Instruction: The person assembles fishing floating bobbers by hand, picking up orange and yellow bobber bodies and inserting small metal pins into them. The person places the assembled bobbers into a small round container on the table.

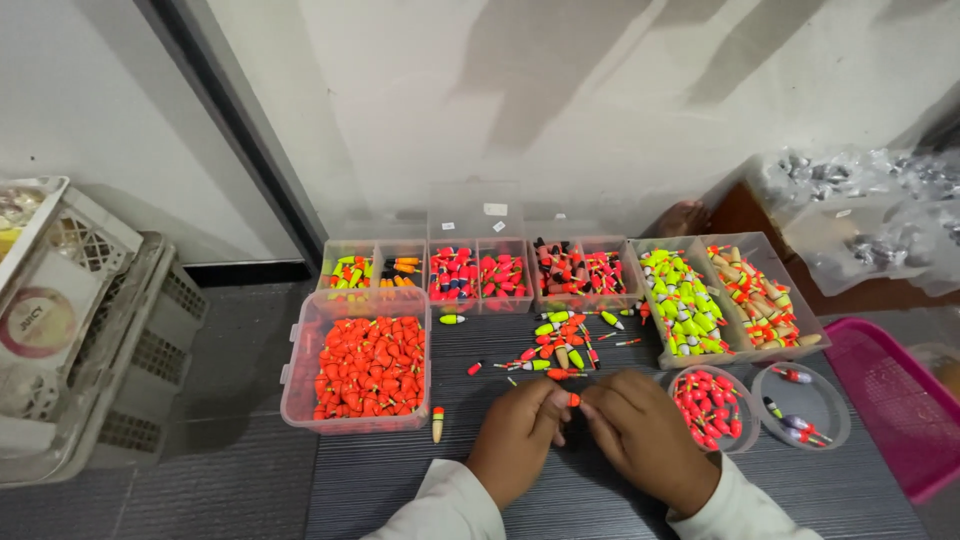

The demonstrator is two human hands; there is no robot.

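Along the back edge of the dark counter (600,500) stands a row of clear trays (560,272) of bright floats; a tub (300,385) of red ones sits at its left edge. Near the front edge, the left hand (515,440) and right hand (645,435) meet, fingers pinching a small orange float (574,400) between them. It looks light, stiff and slippery, best pinched at the body.

Dark ribbed counter (600,500), carrying a clear tub of orange-red floats (360,372), a row of clear compartment boxes (560,272) along the back, two round lids (760,405) at right, loose floats (560,345) scattered mid-surface, one tan float (437,424) lying apart.
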